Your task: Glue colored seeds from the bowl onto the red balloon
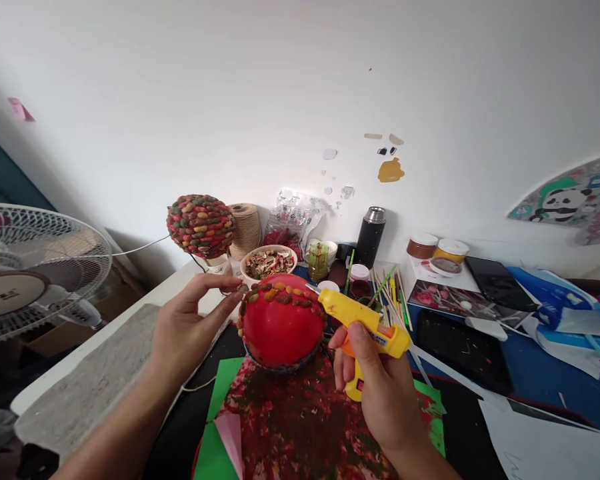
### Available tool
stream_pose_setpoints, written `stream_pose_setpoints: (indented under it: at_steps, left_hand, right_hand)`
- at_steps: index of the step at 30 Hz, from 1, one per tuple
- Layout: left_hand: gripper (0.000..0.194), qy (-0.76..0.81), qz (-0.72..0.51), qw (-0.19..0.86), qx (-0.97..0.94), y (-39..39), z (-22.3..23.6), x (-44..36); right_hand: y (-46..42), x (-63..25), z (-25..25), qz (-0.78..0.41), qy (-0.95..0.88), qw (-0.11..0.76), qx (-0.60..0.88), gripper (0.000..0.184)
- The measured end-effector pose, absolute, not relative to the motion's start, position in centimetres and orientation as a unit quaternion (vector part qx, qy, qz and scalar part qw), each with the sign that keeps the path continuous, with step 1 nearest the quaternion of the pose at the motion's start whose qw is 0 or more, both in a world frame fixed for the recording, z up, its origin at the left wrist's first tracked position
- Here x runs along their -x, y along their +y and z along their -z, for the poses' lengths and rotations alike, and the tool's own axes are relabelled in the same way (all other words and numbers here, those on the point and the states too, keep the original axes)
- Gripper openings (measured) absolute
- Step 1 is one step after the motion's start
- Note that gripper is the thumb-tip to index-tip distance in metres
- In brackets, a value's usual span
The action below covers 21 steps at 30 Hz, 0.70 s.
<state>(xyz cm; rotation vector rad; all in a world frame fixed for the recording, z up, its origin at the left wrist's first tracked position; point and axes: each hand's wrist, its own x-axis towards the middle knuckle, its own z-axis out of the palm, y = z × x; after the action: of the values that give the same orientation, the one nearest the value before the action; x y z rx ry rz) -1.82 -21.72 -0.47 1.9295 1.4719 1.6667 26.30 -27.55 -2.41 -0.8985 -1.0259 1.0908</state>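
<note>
A glossy red round form sits in front of me, with bands of red, yellow, brown and green shell-like pieces around its top and left side. At its upper left edge, my left hand pinches a small brown shell-like piece between thumb and fingertips. My right hand is wrapped around the grip of a yellow hot glue gun. The gun's metal nozzle points left, close to the form's upper right edge. Beneath lies a paint-stained dark red sheet on green paper.
Behind stand a bowl of loose shells, a shell-covered ball, a twine spool and a black flask. Sticks and paint jars are at right. A white fan stands left.
</note>
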Motion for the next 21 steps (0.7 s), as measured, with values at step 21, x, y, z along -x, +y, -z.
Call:
stream_pose_setpoints:
  at_steps: [21]
  left_hand:
    - [0.020, 0.492, -0.557, 0.118, -0.659, -22.1, 0.5, 1.7]
  right_hand:
    - [-27.9, -27.0, 3.4, -0.497, -0.491, 0.584, 0.414, 0.063]
